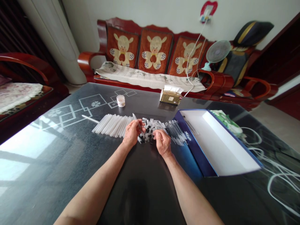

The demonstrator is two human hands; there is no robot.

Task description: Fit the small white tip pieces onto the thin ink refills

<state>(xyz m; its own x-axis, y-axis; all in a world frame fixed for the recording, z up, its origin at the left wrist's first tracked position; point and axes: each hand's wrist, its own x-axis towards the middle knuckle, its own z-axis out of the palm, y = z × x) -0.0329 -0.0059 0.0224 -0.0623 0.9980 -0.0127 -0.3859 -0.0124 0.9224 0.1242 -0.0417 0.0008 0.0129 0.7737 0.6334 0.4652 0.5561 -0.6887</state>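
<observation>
My left hand [132, 132] is closed around a slim pen [134, 116], whose pointed end sticks up past the fingers. My right hand [162, 142] is pinched at the near edge of a pile of small clear and black pen caps [150, 125]; what lies between its fingertips is too small to make out. Beside my left hand, a row of whitish translucent pen barrels [112, 125] lies on the table, with a single pen [90, 118] apart at its far left. Thin pen refills [175, 131] lie to the right of the caps.
An open blue box with a white inside [225, 147] stands at the right, a few thin sticks in it. Behind are a small round tub [121, 101] and a tissue box [171, 95]. A green packet [228, 123] and white cables [281, 176] lie at far right.
</observation>
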